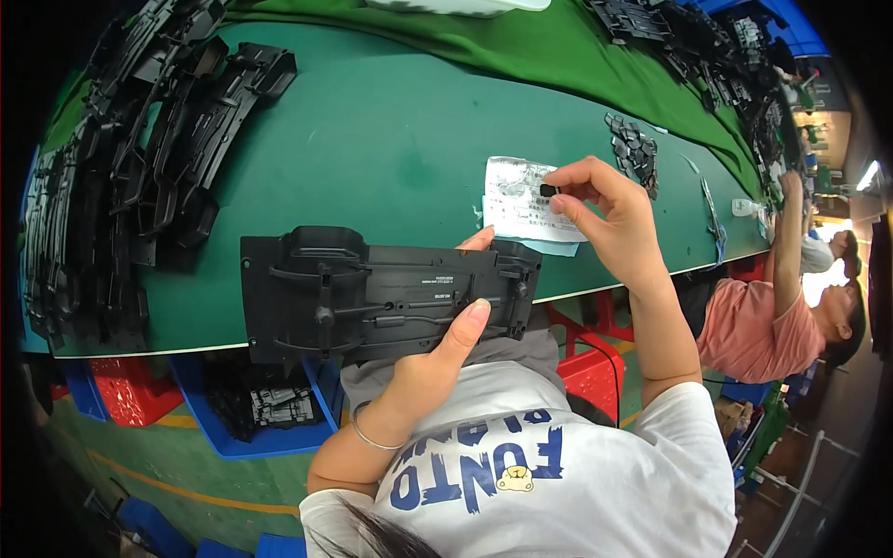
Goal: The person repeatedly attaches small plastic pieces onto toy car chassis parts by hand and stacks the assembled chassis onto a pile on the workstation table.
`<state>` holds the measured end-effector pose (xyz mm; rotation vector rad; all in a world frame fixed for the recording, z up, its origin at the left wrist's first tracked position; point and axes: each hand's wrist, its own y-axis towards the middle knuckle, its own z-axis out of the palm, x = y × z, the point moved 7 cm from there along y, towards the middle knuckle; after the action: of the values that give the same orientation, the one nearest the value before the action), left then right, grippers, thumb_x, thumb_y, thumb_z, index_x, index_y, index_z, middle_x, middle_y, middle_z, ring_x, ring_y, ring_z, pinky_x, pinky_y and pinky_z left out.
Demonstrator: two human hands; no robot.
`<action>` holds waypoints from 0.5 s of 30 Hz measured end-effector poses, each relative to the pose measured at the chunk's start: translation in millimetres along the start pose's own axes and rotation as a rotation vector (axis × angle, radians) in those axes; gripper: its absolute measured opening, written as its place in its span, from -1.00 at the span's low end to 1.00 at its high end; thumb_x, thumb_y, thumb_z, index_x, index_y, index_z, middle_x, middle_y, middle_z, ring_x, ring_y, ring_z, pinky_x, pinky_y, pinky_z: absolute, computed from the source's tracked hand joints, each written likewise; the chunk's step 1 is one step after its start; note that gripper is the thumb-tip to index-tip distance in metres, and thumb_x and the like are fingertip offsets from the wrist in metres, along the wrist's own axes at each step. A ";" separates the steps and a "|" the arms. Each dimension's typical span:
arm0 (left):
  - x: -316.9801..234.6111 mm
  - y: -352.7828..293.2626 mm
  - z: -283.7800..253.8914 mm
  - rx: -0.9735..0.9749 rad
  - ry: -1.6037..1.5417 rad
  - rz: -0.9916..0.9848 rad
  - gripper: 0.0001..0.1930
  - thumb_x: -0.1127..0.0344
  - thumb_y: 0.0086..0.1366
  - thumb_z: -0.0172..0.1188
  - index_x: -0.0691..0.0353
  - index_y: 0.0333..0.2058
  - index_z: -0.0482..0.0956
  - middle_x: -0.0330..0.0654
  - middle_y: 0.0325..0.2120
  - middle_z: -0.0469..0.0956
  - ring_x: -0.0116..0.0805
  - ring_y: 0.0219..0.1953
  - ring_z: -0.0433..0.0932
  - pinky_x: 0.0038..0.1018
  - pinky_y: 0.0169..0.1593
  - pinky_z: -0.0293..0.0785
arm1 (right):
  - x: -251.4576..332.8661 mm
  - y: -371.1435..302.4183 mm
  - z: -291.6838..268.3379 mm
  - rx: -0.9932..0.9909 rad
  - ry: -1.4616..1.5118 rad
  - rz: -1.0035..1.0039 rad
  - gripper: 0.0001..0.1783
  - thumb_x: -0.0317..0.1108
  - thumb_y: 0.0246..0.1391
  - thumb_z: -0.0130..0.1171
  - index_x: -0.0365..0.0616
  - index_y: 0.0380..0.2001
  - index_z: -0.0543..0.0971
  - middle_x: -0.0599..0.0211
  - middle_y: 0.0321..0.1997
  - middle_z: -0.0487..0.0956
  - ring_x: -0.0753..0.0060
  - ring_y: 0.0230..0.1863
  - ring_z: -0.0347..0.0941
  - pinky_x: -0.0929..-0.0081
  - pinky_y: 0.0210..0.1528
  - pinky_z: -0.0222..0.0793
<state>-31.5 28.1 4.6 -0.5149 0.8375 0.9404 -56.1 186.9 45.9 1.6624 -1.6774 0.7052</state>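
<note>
My left hand point(439, 358) grips a long black plastic toy-vehicle chassis point(391, 288) at its right part, thumb on the upper face and a fingertip at the far edge. Molded axles, pipes and wheel-arch shapes show on that face. To the right, my right hand point(609, 219) pinches a small black square piece point(548, 191) between thumb and forefinger, apart from the chassis. Behind the piece, a printed white sheet point(512, 205) lies on the table over a light blue sheet point(558, 249). Farther right is a loose heap of small flat black pieces point(634, 153).
Stacked black chassis parts point(177, 130) crowd the green table's left end. A green cloth point(521, 46) runs along the far side, with more black parts point(707, 56) at the far right. A blue crate point(251, 442) stands below the edge. Another person point(758, 325) sits at right.
</note>
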 end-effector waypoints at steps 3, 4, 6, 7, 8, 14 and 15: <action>0.5 0.2 -1.0 0.013 0.029 0.016 -0.60 0.41 0.08 -0.10 0.42 -0.08 0.14 -0.05 -0.06 0.17 -0.42 -0.08 0.21 -0.51 0.00 0.08 | 10.6 0.9 2.6 -0.034 -0.104 -0.145 -0.81 -0.60 -0.28 0.04 -0.21 -0.46 0.43 0.30 -0.53 0.39 0.42 -0.52 0.33 0.60 -0.50 0.23; 0.5 0.3 -1.0 0.023 0.032 0.019 -0.60 0.43 0.08 -0.10 0.42 -0.08 0.14 -0.05 -0.05 0.16 -0.41 -0.07 0.20 -0.50 0.00 0.07 | 10.7 1.8 3.9 -0.031 -0.104 -0.144 -0.81 -0.60 -0.28 0.04 -0.21 -0.46 0.43 0.30 -0.53 0.39 0.42 -0.52 0.33 0.60 -0.50 0.23; -0.1 0.2 -1.5 0.019 0.027 0.024 -0.60 0.44 0.08 -0.11 0.42 -0.08 0.14 -0.05 -0.05 0.15 -0.40 -0.06 0.19 -0.50 0.01 0.07 | 16.1 3.0 8.3 -0.024 -0.237 -0.221 -0.80 -0.62 -0.29 0.03 -0.20 -0.46 0.44 0.28 -0.54 0.36 0.36 -0.53 0.32 0.57 -0.52 0.22; -0.1 0.5 -0.8 0.018 0.028 0.028 -0.61 0.45 0.08 -0.11 0.42 -0.08 0.14 -0.06 -0.04 0.15 -0.39 -0.05 0.18 -0.50 0.01 0.06 | 15.0 3.4 9.8 -0.023 -0.234 -0.221 -0.80 -0.62 -0.29 0.03 -0.20 -0.46 0.44 0.28 -0.54 0.36 0.36 -0.53 0.32 0.57 -0.52 0.22; 0.2 0.8 -0.4 0.016 0.029 0.028 -0.61 0.45 0.08 -0.11 0.42 -0.08 0.14 -0.06 -0.04 0.15 -0.39 -0.05 0.18 -0.50 0.01 0.06 | 16.0 3.1 11.1 -0.037 -0.253 -0.253 -0.79 -0.62 -0.30 0.04 -0.20 -0.46 0.44 0.28 -0.54 0.35 0.34 -0.54 0.31 0.55 -0.53 0.23; -1.4 0.7 -0.4 0.023 0.069 0.023 -0.61 0.45 0.08 -0.12 0.43 -0.09 0.14 -0.05 -0.04 0.14 -0.38 -0.03 0.17 -0.49 0.02 0.05 | 21.4 4.4 17.1 -0.050 -0.315 -0.311 -0.74 -0.65 -0.31 0.03 -0.19 -0.42 0.44 0.29 -0.54 0.34 0.38 -0.54 0.31 0.57 -0.54 0.23; -1.0 0.8 -0.3 0.027 0.061 0.015 -0.62 0.45 0.08 -0.12 0.43 -0.09 0.14 -0.05 -0.04 0.14 -0.37 -0.03 0.17 -0.49 0.02 0.05 | 21.3 4.5 17.6 -0.051 -0.328 -0.318 -0.73 -0.66 -0.30 0.02 -0.19 -0.40 0.45 0.30 -0.54 0.35 0.43 -0.53 0.31 0.63 -0.54 0.22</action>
<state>-32.6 27.8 5.3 -0.5168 0.9091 0.9298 -61.5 160.0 51.5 2.0300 -1.5726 0.2433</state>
